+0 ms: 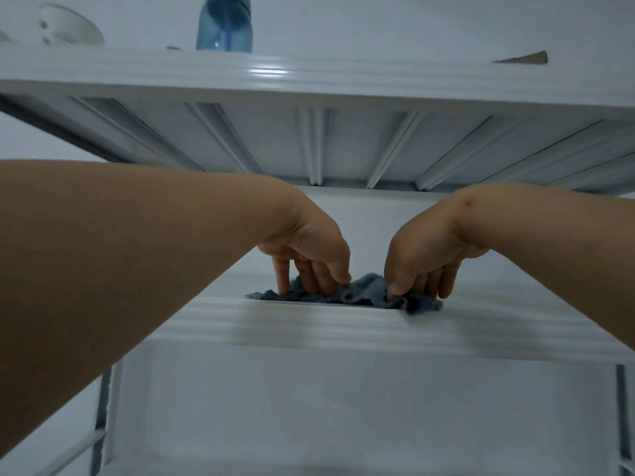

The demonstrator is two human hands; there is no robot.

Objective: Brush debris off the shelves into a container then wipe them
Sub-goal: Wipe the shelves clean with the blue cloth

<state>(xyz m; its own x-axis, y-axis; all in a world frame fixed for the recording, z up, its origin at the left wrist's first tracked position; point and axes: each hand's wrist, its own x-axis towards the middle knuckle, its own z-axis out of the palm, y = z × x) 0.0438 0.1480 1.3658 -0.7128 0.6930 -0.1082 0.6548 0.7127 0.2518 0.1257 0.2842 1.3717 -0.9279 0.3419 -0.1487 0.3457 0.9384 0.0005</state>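
Observation:
A crumpled blue cloth (364, 292) lies on the middle white shelf (309, 324), just behind its front lip. My left hand (309, 249) reaches in from the left and pinches the cloth's left part with its fingertips pointing down. My right hand (422, 255) comes in from the right and pinches the cloth's right end, thumb and fingers pressed into the fabric. Both hands sit close together under the upper shelf (309, 80). The far part of the cloth is hidden behind the fingers.
On the upper shelf stand a blue translucent bottle (225, 24), a white bowl-like object (68, 27) at the left and a small grey wedge (525, 58) at the right. A lower shelf space (343, 407) opens beneath, with metal uprights at both sides.

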